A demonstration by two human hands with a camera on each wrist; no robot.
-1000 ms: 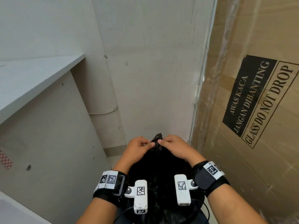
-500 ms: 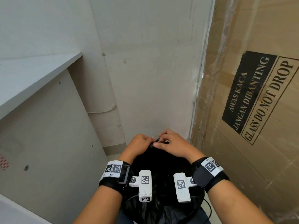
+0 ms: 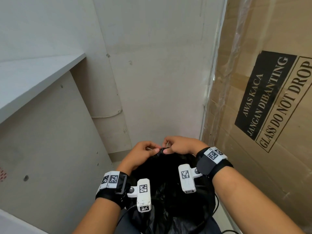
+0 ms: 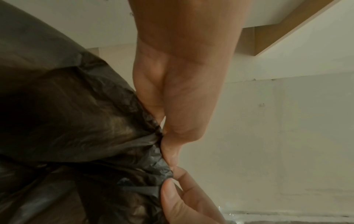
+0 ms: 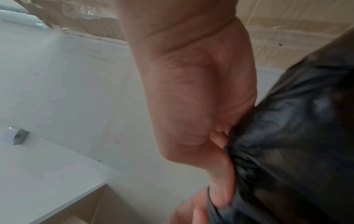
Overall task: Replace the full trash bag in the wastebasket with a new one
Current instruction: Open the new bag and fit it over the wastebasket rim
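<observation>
1. black trash bag (image 3: 168,179) sits low in the middle of the head view, between the two forearms, its plastic bulging and crinkled; its top is gathered into a small bunched neck at the far edge.
2. left hand (image 3: 143,152) – fingers curled, thumb and fingertips pinching the bunched neck from the left side.
3. right hand (image 3: 179,145) – fingers curled too, pinching the same neck from the right; the two hands' fingertips nearly touch over the bunch.
4. left wrist cam: the left hand's thumb (image 4: 172,153) presses into the gathered dark plastic (image 4: 86,128), and a thumb of the other hand (image 4: 172,197) comes in from below onto the same bunch.
5. right wrist cam: blurred, but the right hand's thumb (image 5: 222,181) lies against the wrinkled bag neck (image 5: 287,144), w/ plastic tucked under it.
6. wastebasket itself – can't tell, the bag covers whatever is under it.
7. each wrist wears a black strap w/ a white camera unit and square coded markers (image 3: 110,179).
8. right of the bag stands a big cardboard box (image 3: 261,149) printed "awas kaca jangan dibanting / glass do not drop", partly under clear wrap.
9. left: a white shelf top (image 3: 33,78) over a pale side panel w/ small holes; plain pale wall (image 3: 152,73) straight ahead in the corner.
</observation>
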